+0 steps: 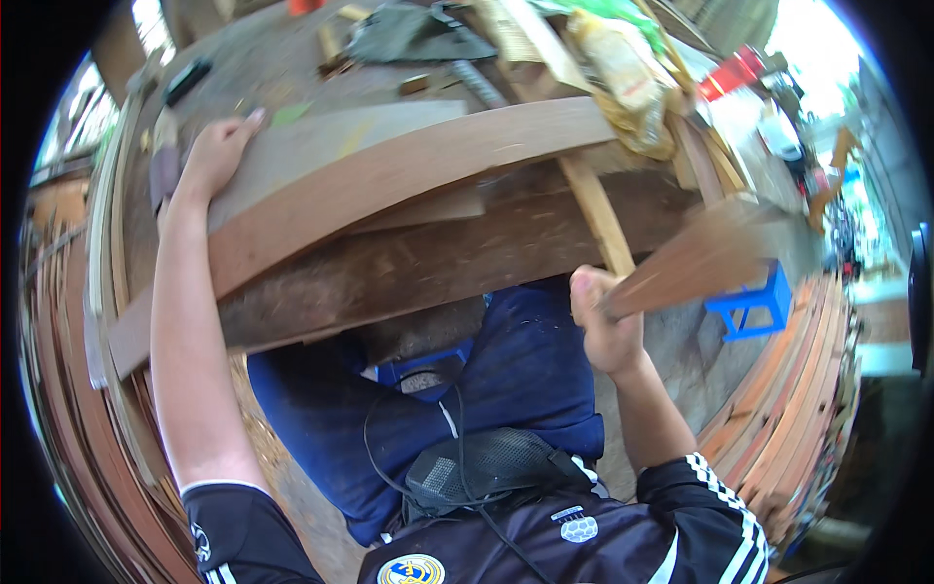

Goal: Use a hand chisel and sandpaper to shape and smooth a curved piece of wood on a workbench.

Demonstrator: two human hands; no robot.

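My right hand [613,326] is closed round the narrow end of a brown wooden piece [696,258]. The piece widens away from my hand, and its far end is smeared by motion. My left hand [218,156] rests at the far left of the workbench with curled fingers, beside a grey flat board [331,146]; what lies under the fingers is hidden. A long curved brown plank [409,161] lies across the bench between my arms, passing under my left forearm. Behind my right hand, a light wooden strip [598,214] runs out from under the plank.
A dark-handled tool [165,170] lies beside my left hand. Farther back are a grey cloth [418,34], a yellowish plastic bag [623,73] and a red object [732,73]. A blue stool [754,302] and stacked wooden strips [778,409] are at right; more strips [73,380] line the left.
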